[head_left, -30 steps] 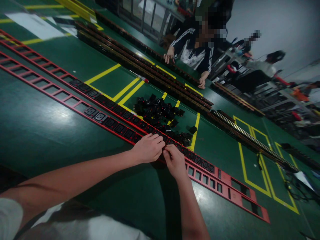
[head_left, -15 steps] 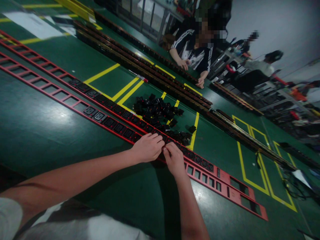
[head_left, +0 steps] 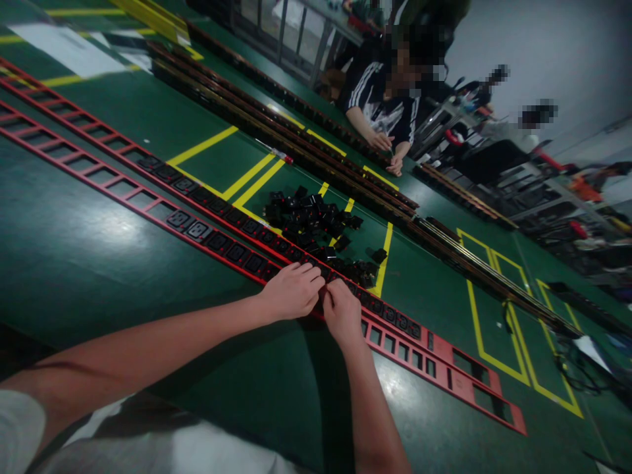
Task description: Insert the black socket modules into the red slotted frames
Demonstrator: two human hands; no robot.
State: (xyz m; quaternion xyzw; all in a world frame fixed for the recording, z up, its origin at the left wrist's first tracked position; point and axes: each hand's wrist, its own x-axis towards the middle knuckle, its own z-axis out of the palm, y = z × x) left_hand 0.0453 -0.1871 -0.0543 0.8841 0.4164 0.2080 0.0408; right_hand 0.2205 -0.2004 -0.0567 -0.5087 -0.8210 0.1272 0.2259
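Two long red slotted strips lie side by side across the table. The near red strip point(head_left: 139, 197) carries black power sockets point(head_left: 217, 241) in part of its length and bare square openings at both ends. My left hand point(head_left: 293, 291) is closed over the near strip, fingers curled down at its slots. Right beside it my right hand point(head_left: 342, 313) is also closed, thumb and fingertips pinched together. Whatever the fingertips hold is hidden. The far red strip point(head_left: 457, 342) has a row of black sockets just beyond my fingers.
A heap of loose black sockets point(head_left: 316, 214) lies past the strips. Farther off are a red-handled screwdriver point(head_left: 284, 156) and long dark rails point(head_left: 276, 131). Across the table a person point(head_left: 385, 99) works with both hands. Yellow tape lines point(head_left: 385, 260) mark the green tabletop point(head_left: 429, 263).
My left hand stays in place; my right-hand fingers have curled in slightly at the near strip. The person opposite has brought their hands closer together.
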